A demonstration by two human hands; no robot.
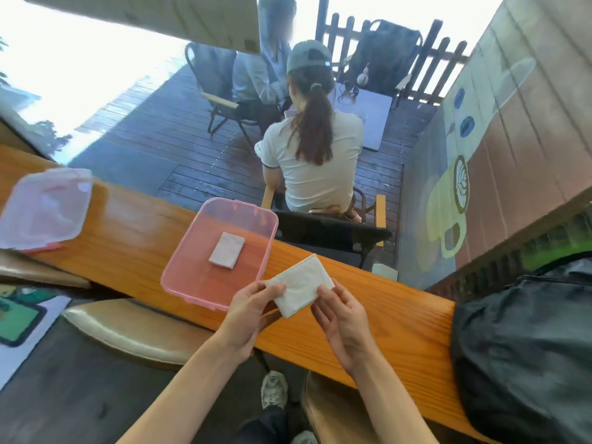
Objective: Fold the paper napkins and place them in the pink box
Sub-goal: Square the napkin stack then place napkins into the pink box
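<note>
A white paper napkin (299,285), folded to a rough square, hangs above the wooden counter between both hands. My left hand (251,312) pinches its left corner and my right hand (341,322) pinches its right edge. Just to the left stands the open pink box (179,267), translucent, with one small folded napkin (226,250) lying flat in its middle. The held napkin is to the right of the box's near right corner, apart from it.
The box's clear lid (45,208) lies on the counter (400,312) at far left. A dark backpack (525,350) rests on the counter's right end. Tan stools sit below the counter. Beyond it, two people sit on a wooden deck.
</note>
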